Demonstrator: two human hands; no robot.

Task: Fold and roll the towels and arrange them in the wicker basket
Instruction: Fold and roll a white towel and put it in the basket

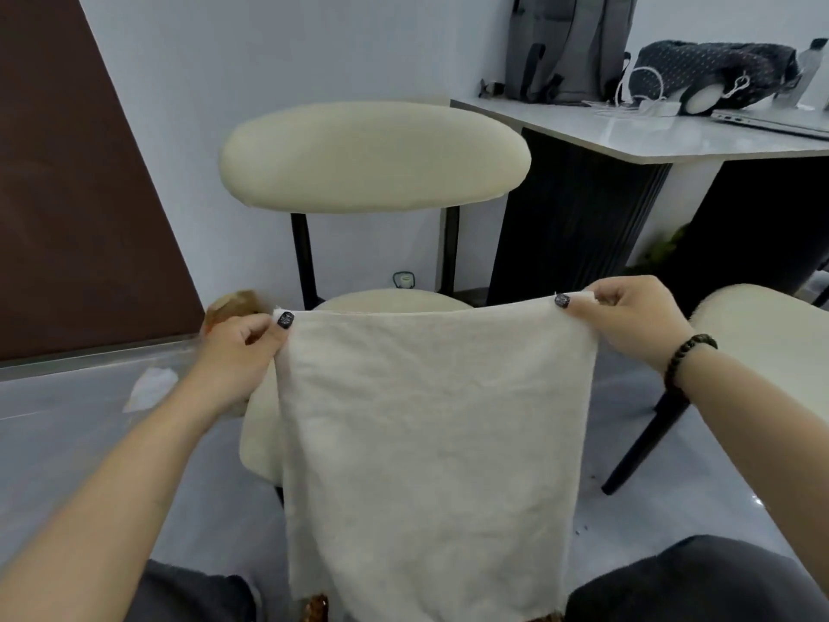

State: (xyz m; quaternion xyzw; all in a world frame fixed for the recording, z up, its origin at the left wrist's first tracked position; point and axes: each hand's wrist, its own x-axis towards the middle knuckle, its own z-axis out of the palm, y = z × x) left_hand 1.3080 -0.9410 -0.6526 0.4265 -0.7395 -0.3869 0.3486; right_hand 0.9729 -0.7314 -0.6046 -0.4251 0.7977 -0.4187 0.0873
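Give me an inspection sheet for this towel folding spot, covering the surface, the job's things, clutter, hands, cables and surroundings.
Surface: cream chair faces the person; its seat is mostly hidden behind the towel.
Job's things: cream towel held up by its top corners, hanging flat in front of the chair. A brown woven edge shows at its bottom hem, possibly the wicker basket; cannot tell.
Clutter: white scrap on the grey floor.
Hands: left hand pinches the top left corner; right hand pinches the top right corner.
Cables: white cable on the side table.
Surroundings: grey backpack, dark dotted bag, laptop on that table; second cream seat at right.
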